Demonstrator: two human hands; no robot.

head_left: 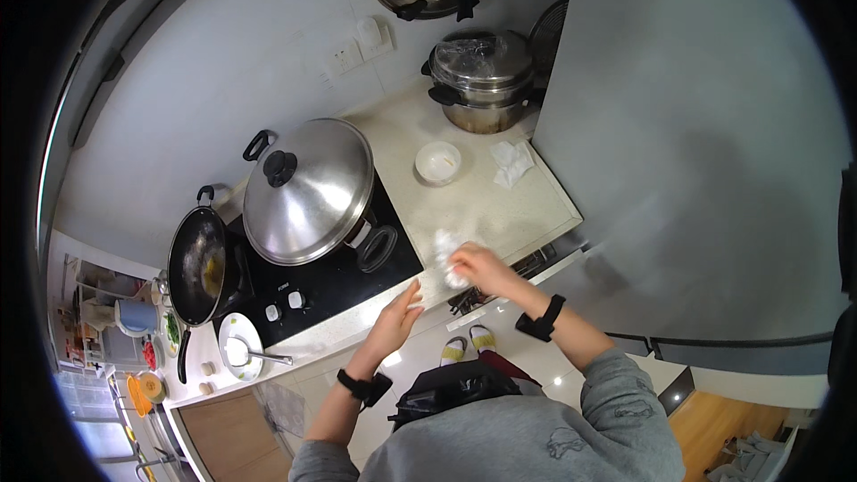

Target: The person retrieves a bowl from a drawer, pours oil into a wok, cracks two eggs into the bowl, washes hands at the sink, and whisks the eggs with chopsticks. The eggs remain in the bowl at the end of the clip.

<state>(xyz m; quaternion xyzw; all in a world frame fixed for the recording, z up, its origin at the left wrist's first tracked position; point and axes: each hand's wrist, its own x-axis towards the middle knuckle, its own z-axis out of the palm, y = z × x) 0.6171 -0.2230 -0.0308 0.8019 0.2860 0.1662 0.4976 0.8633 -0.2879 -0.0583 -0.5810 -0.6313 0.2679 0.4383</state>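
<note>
My right hand [483, 270] grips a crumpled white paper towel or cloth [444, 249], pressed near the front edge of the pale countertop [492, 214]. My left hand [395, 325] is empty, fingers extended, in front of the black cooktop [315, 301]. A large wok with a domed steel lid [315, 194] stands on that cooktop. Beyond my right hand, a white bowl [438, 162] and another crumpled white tissue [513, 162] lie on the counter. Below the counter's front edge, an open drawer [535, 261] holds utensils that I cannot make out clearly.
An uncovered black wok [197, 268] sits left, its handle jutting forward beside a plate [231, 328] with a ladle [258, 355]. Stacked steel pots [483, 80] stand in the back corner. A tall grey panel [689, 147] bounds the right. Sliced food and bowls fill the far left.
</note>
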